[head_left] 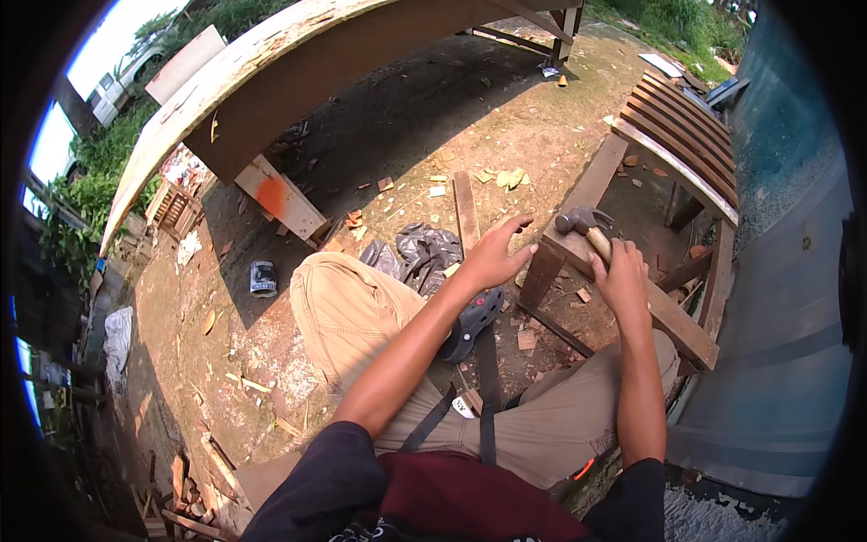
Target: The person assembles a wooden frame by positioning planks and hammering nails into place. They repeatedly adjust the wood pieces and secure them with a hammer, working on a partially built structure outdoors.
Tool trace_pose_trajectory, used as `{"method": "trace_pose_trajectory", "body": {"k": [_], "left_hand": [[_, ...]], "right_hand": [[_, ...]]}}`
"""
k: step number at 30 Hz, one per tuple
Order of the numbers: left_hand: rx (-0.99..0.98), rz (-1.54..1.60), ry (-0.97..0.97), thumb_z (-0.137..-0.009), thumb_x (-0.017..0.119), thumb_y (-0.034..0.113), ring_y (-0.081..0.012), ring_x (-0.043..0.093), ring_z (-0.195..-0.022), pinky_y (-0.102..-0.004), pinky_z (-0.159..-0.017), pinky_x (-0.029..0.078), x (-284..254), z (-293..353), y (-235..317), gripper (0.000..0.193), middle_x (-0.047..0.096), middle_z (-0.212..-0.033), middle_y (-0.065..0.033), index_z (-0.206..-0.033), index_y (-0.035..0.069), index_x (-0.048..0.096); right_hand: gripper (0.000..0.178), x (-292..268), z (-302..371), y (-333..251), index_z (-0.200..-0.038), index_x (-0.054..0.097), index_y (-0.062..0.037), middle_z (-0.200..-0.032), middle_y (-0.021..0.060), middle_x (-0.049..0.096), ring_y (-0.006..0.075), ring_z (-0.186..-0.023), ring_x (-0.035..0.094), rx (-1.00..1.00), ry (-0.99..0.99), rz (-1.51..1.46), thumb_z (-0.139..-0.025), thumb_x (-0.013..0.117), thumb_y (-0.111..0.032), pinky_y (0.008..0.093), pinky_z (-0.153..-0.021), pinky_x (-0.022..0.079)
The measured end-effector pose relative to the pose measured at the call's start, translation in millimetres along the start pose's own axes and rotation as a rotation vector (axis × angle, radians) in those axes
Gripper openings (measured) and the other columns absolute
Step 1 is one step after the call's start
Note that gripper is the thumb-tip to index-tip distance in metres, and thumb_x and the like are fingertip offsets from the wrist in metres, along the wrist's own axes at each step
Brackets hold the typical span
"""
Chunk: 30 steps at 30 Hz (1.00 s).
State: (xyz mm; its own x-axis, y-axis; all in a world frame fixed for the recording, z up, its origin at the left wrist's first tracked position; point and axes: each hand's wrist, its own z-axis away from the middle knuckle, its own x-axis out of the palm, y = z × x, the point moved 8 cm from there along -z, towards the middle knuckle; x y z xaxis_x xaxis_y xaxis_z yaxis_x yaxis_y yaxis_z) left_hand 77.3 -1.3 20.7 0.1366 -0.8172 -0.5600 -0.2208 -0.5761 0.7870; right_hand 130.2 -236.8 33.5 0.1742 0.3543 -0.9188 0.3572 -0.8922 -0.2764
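Note:
My right hand (623, 278) grips the wooden handle of a claw hammer (600, 240). The hammer's dark metal head lies over the corner of a brown wooden frame (682, 330) with legs and rails, and the hand is just above its near beam. Slats (679, 135) cross the frame's far end. To the left of that corner, my left hand (492, 260) hovers with fingers spread and nothing in it. A dark clog (470, 327) shows on a foot below the left forearm.
A large worktable (298, 81) spans the upper left. A can (263, 279), grey plastic bags (426, 253) and a wooden strip (466, 210) lie on the ground among wood scraps. At right stands a bluish sheet wall (768, 379). Split wood (185, 483) lies lower left.

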Motion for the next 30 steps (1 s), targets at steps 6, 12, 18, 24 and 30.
{"method": "trace_pose_trajectory", "body": {"k": [6, 12, 18, 24, 30], "left_hand": [[0.01, -0.166, -0.277, -0.098, 0.067, 0.035, -0.0348, 0.065, -0.118, -0.0443, -0.103, 0.051, -58.6, -4.5, 27.2, 0.046, 0.07, -0.12, -0.0216, -0.131, 0.003, 0.064], [0.084, -0.234, -0.371, -0.098, 0.066, 0.038, -0.0357, 0.068, -0.111, -0.045, -0.095, 0.054, -64.9, -21.2, 26.5, 0.045, 0.071, -0.115, -0.0207, -0.122, 0.0, 0.066], [0.306, 0.108, -0.028, -0.094, 0.071, 0.026, -0.0387, 0.061, -0.117, -0.0457, -0.099, 0.05, -40.4, -32.3, -11.1, 0.044, 0.062, -0.126, -0.0206, -0.129, 0.0, 0.059], [0.047, 0.208, 0.002, -0.097, 0.071, 0.028, -0.0428, 0.05, -0.136, -0.0458, -0.112, 0.043, 7.9, -62.6, -2.7, 0.06, 0.048, -0.148, -0.0266, -0.143, -0.002, 0.047], [-0.008, 0.307, -0.169, -0.098, 0.066, 0.025, -0.0435, 0.046, -0.139, -0.0471, -0.117, 0.037, 50.4, -73.0, -7.9, 0.059, 0.05, -0.146, -0.0292, -0.143, -0.008, 0.048]], "right_hand": [[0.033, -1.3, -18.2, -6.4, -0.112, 0.067, 0.0008, -0.104, 0.0178, 0.061, 0.038, -0.104, 0.058, -0.15, 0.042, 0.019, -0.094, 0.07, -0.027, 0.0485, -0.087, 0.044], [0.027, -4.4, -21.4, 1.7, -0.108, 0.065, 0.0031, -0.101, 0.0181, 0.059, 0.0394, -0.097, 0.058, -0.262, 0.078, -0.167, -0.091, 0.073, -0.016, 0.0458, -0.085, 0.045], [0.031, -15.3, -25.4, -9.0, -0.116, 0.064, 0.0046, -0.107, 0.0199, 0.061, 0.0383, -0.099, 0.06, -0.258, 0.026, -0.195, -0.09, 0.073, -0.01, 0.043, -0.088, 0.047], [0.035, -17.8, -30.4, -11.5, -0.115, 0.067, 0.0033, -0.108, 0.017, 0.062, 0.0365, -0.098, 0.059, -0.182, -0.003, -0.151, -0.084, 0.078, -0.008, 0.0433, -0.087, 0.047], [0.038, -13.8, -33.0, -7.5, -0.111, 0.065, 0.0044, -0.105, 0.0202, 0.063, 0.0382, -0.095, 0.06, -0.107, -0.022, -0.173, -0.078, 0.081, -0.006, 0.0454, -0.085, 0.047]]}}
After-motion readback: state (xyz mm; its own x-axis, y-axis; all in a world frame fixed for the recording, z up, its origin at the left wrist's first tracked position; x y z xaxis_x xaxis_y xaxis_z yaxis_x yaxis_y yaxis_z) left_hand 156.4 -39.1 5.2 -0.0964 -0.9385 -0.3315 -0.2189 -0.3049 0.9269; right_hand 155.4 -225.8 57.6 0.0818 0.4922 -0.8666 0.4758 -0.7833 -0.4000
